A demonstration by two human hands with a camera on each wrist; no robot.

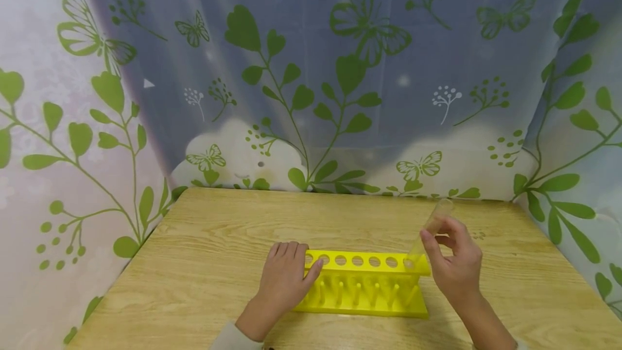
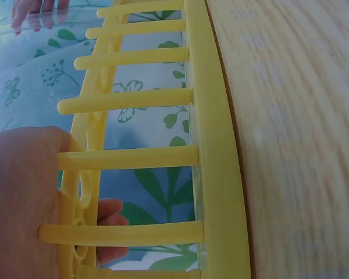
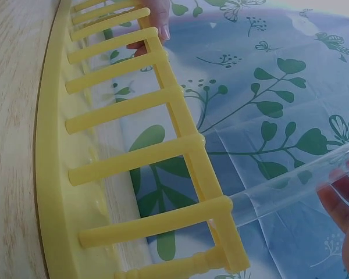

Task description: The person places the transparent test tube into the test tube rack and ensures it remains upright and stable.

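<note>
A yellow test tube rack [image 1: 364, 311] stands on the wooden table, with a row of round holes along its top bar and upright pegs below. My left hand [image 1: 285, 278] grips the top bar at its left end; in the left wrist view, fingertips [image 2: 111, 232] show behind the bar. Between thumb and fingers, my right hand [image 1: 459, 263] pinches a clear test tube [image 1: 444, 208] near the rack's right end. The tube leans, its upper end away to the right. In the right wrist view, the lower end of the tube [image 3: 262, 203] meets the top bar by the end hole.
The wooden table [image 1: 214, 231] reaches back to a blue-grey curtain [image 1: 301, 42] printed with green leaves and butterflies. Paler curtain [image 1: 29, 188] hangs along the left side, and similar cloth [image 1: 588, 177] lines the right.
</note>
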